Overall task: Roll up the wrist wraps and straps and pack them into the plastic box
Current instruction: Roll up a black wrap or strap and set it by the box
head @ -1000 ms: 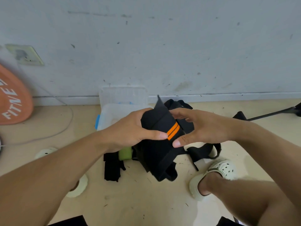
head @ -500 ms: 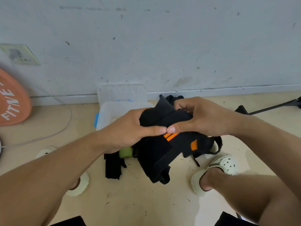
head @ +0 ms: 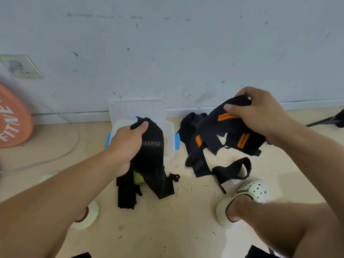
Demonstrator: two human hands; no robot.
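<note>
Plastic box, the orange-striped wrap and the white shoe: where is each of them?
Plastic box [head: 171,131], head view, on its clear right wall.
Orange-striped wrap [head: 243,140], head view, on the lower pair of orange stripes.
White shoe [head: 255,190], head view, on its perforated toe.

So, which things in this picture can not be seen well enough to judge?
- Inside of the plastic box, head view: hidden by the left hand and its black wrap.
- Orange disc: cut by left edge, blurred.
- Green item: mostly under the wrap.
</note>
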